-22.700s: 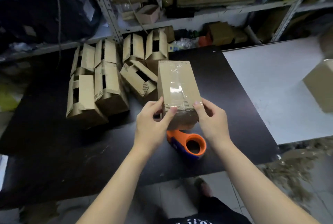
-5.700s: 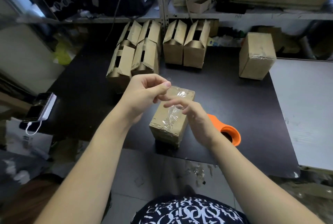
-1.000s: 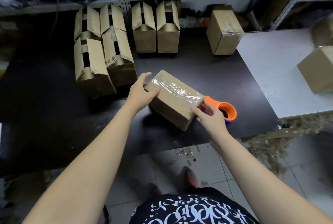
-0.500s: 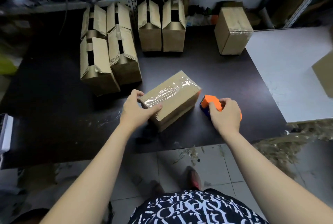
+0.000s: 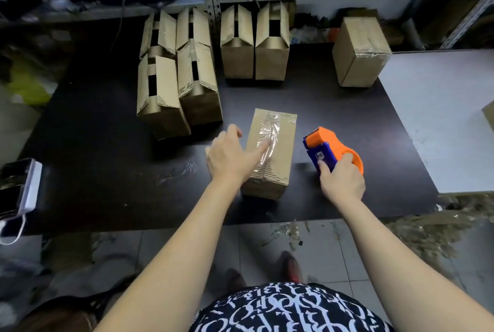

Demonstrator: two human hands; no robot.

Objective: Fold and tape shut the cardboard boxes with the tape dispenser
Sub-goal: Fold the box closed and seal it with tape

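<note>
A brown cardboard box [image 5: 279, 144] with clear tape along its top lies on the black surface [image 5: 107, 158] near the front edge, between the hands. The left hand [image 5: 227, 158] rests at its left top edge, thumb laid straight on the tape; the fingers are blurred but seem loose, a wide grip holding nothing. The right hand [image 5: 342, 182] has its grip closed round the orange and blue tape dispenser [image 5: 328, 144], just right of the box, not touching it. Open-flapped cardboard boxes [image 5: 197, 83] stand behind
</note>
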